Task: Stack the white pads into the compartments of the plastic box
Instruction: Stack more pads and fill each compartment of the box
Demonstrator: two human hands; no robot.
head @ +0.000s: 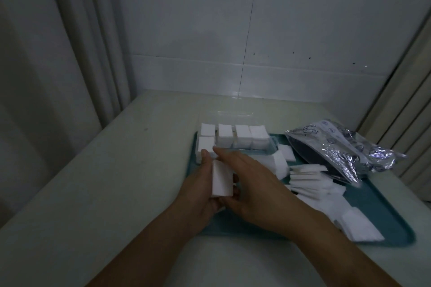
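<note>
Gripping a stack of white pads (222, 179) at frame centre, left hand (200, 190) cupped round it, right hand (251, 184) clasping its near side, plastic box (235, 140) just above with filled compartments, loose pads (310, 182) strewn right on teal tray (396, 223), foil bag (345, 147) upper right.

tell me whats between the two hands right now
A stack of white pads, gripped between the left hand and right hand over the teal tray, as the head view shows.
</note>
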